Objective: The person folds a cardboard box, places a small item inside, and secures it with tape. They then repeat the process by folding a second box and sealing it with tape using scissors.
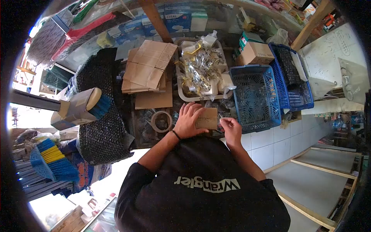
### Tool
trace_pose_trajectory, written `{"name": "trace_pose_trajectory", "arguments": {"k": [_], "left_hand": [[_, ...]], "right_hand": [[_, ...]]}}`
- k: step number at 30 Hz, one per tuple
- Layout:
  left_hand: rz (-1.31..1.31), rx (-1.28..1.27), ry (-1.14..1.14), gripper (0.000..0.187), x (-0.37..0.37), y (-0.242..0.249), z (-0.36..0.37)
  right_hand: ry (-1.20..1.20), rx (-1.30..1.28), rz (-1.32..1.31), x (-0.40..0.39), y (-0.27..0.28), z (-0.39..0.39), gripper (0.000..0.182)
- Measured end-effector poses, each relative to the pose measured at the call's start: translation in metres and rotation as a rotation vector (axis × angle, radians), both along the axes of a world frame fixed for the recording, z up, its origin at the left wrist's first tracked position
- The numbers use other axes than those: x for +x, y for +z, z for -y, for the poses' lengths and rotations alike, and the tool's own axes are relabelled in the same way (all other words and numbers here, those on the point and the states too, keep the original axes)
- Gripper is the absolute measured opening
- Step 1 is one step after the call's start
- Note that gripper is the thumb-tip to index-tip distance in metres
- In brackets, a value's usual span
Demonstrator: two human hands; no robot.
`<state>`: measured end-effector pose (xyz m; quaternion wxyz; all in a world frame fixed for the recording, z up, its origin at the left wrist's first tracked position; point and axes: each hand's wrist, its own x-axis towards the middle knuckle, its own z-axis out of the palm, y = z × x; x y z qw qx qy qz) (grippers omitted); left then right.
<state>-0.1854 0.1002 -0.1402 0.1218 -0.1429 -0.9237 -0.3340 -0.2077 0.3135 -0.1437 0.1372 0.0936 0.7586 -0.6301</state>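
Apparently a small cardboard box (206,118) is being folded: it is pressed flat by the spread fingers of the left hand (188,121), while its right edge is pinched by the curled right hand (232,129). A tucked flap seems called for next. Beyond lie a tape roll (161,120), a white tray (181,92), flat cardboard (148,65), blue baskets (255,96) on a cluttered counter, shelves behind.
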Motion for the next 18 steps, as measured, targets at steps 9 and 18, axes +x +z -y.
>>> {"name": "trace_pose_trajectory", "arguments": {"k": [9, 18], "left_hand": [[0.058, 0.019, 0.009, 0.077, -0.003, -0.011, -0.003], [0.005, 0.002, 0.031, 0.076, -0.004, -0.011, -0.005]], "right_hand": [[0.014, 0.159, -0.143, -0.003, -0.001, 0.011, 0.020], [0.047, 0.250, -0.187, -0.005, 0.009, 0.015, 0.020]]}}
